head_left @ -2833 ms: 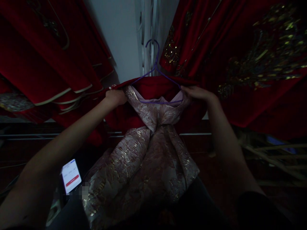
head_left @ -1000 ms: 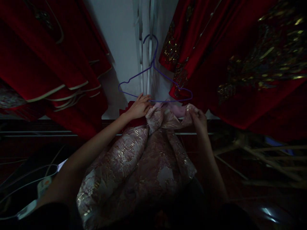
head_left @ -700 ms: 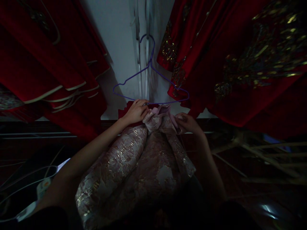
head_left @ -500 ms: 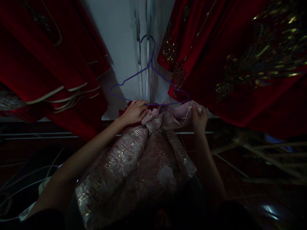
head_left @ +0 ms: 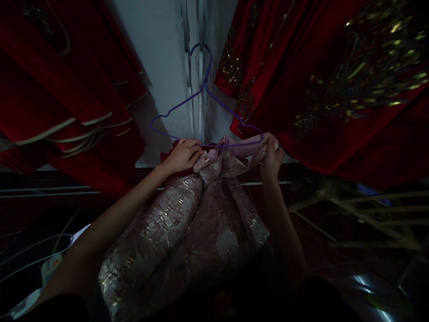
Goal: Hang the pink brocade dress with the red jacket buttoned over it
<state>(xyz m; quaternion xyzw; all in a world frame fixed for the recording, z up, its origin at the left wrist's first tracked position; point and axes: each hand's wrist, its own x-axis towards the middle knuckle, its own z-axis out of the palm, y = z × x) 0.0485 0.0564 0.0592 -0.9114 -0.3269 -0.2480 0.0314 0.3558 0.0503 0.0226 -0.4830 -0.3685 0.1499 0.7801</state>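
Note:
A pink brocade garment (head_left: 174, 201) with gold pattern and sleeve-like sides hangs down in front of me. Its neck part is bunched, with the plain pink lining showing. Behind and above that opening is a thin purple hanger (head_left: 224, 103), hook upward. The fingers of my left hand (head_left: 183, 155) are bent over the hanger's bottom bar, left of the bunched cloth. With its fingers closed, my right hand (head_left: 272, 160) pinches the garment's upper right edge, close by the hanger's right end. Dim light hides the garment's lower part.
Red garments with pale trim (head_left: 67, 129) hang on the left. More red cloth with gold sequins (head_left: 362, 89) hangs on the right. A pale wall (head_left: 157, 44) with vertical strips stands behind the hanger. A wooden frame (head_left: 365, 214) is low at right.
My right hand has brought the garment's upper right edge closer to the hanger's right end. My left hand stays at the bottom bar. The whole view has shifted slightly.

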